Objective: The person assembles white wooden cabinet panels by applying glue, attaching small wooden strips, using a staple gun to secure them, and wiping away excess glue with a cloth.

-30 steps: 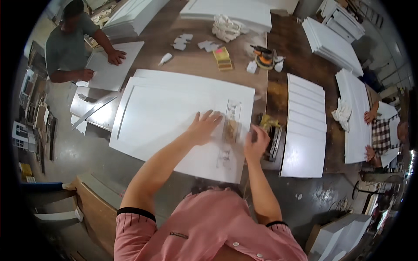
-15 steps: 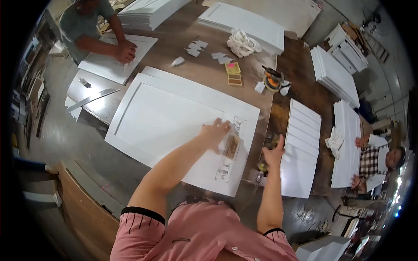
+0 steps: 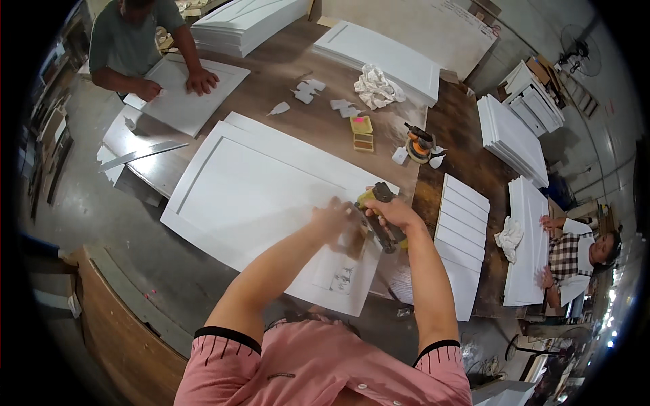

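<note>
A white cabinet-door panel [image 3: 250,183] with a raised border lies before me, on top of another white panel. My right hand [image 3: 396,212] grips a yellow-and-black nail gun [image 3: 382,233] over the panel's right end. My left hand [image 3: 334,218] is close to the tool's front, over the panel, its fingers smeared by motion. Below the hands, a brown wooden piece [image 3: 353,243] lies on the panel, partly hidden and blurred. Next to it a dark printed pattern [image 3: 342,279] shows near the panel's front right corner.
An orange-and-black sander [image 3: 420,145], a yellow box [image 3: 363,132], white bottles [image 3: 308,89] and a crumpled cloth [image 3: 376,86] stand beyond the panel. White slats [image 3: 462,237] lie at the right. Co-workers handle a panel [image 3: 193,101] at the far left and panels [image 3: 523,250] at the right.
My right hand has come up and left from beside the table with the nail gun, now over the panel. My left hand stays near its place. The far-left co-worker's hands have moved apart.
</note>
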